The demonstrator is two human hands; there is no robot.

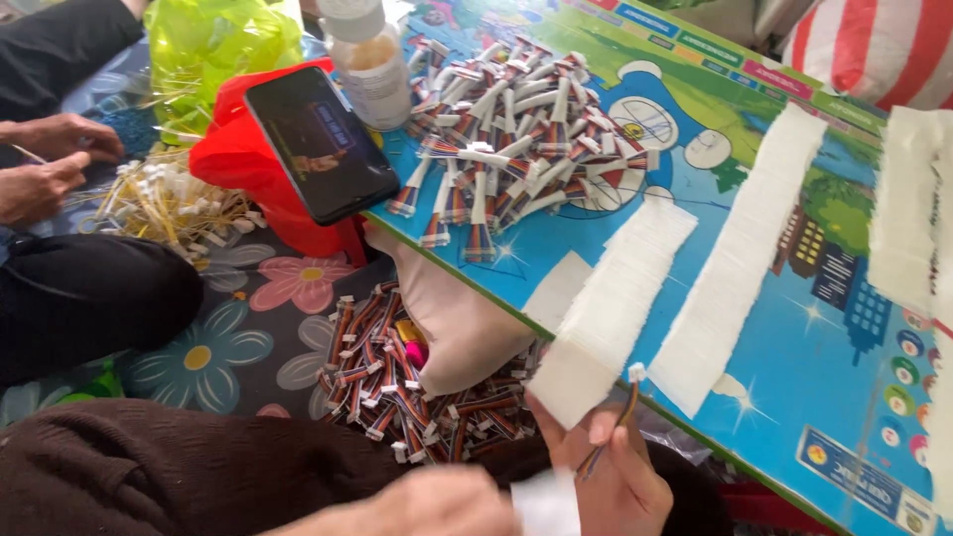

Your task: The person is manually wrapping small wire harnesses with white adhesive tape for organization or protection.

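Head view, bottom centre of frame: my right hand (pixel 611 476) pinches striped ribbon cable (pixel 613 427), white plug end up, touching low end of white label strip (pixel 606 318) on blue board (pixel 854 397). My left hand (pixel 447 506) blurred, grasping white label piece (pixel 546 504). I judge: steady cable, square label before wrapping. Finished bundles (pixel 516 129) upper centre.

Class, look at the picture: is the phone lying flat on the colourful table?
No, the phone leans tilted against a red bag, beside the table's edge.
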